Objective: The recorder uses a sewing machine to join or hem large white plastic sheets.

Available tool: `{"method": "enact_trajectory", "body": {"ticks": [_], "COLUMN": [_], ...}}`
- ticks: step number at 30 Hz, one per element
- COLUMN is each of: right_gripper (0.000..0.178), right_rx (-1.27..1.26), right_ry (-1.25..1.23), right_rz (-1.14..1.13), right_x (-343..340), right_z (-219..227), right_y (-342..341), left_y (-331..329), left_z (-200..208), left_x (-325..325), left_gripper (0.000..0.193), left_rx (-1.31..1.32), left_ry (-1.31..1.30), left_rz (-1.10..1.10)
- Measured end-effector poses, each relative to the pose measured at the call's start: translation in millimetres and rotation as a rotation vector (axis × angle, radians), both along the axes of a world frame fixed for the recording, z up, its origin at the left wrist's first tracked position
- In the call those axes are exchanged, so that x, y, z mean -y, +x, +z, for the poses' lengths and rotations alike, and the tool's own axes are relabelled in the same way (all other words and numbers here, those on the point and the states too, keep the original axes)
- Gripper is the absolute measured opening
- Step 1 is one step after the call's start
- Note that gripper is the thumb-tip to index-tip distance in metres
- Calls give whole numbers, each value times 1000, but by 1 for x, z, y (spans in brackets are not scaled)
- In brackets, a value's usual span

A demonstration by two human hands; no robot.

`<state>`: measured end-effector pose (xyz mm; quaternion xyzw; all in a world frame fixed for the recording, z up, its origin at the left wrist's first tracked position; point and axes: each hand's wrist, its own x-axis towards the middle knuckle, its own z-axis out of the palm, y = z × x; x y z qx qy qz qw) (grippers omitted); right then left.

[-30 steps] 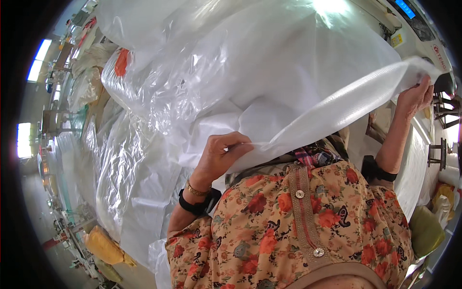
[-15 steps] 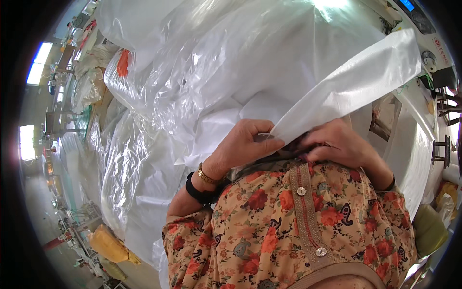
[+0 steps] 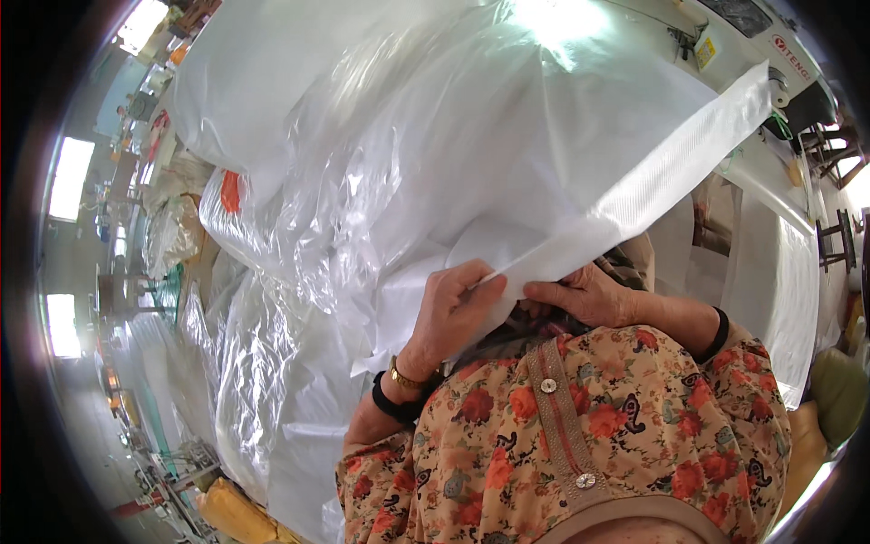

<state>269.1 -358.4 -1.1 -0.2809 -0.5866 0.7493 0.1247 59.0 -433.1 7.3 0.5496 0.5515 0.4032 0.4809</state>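
Note:
A large white sheet of woven plastic (image 3: 507,154) spreads out in front of me, with glossy clear film (image 3: 344,199) bunched over its left part. Along its near right side runs a flat folded band (image 3: 634,186), slanting up to the right. At the band's lower end my left hand (image 3: 455,313) is closed, thumb and fingers pinching the white material. Just to the right, my right hand (image 3: 587,295) has its thumb against the band's lower edge and its fingers curled beneath, partly hidden. The two hands are close together in front of my waist.
A white sewing machine (image 3: 748,50) with a thread spool (image 3: 778,86) stands at the upper right. Dark stools (image 3: 836,240) are beyond it. A yellow bundle (image 3: 237,512) lies lower left, an olive cushion (image 3: 838,390) at the right. An orange piece (image 3: 230,192) shows at the film's edge.
My right hand has come left and up, from below the band to its lower edge. The band now lies flatter and straighter. My left hand keeps its pinch, and the view has shifted slightly.

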Motion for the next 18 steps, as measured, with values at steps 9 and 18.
{"method": "enact_trajectory", "body": {"ticks": [9, 18], "right_gripper": [28, 24], "right_rx": [-86, 117], "right_ry": [498, 1464], "right_rz": [93, -287], "right_x": [-13, -128], "right_z": [13, 128], "right_y": [15, 17], "left_y": [-24, -44], "left_z": [-45, -145], "left_x": [-28, -76], "left_gripper": [22, 35], "left_rx": [285, -527], "left_ry": [136, 183], "left_rz": [348, 276]}}
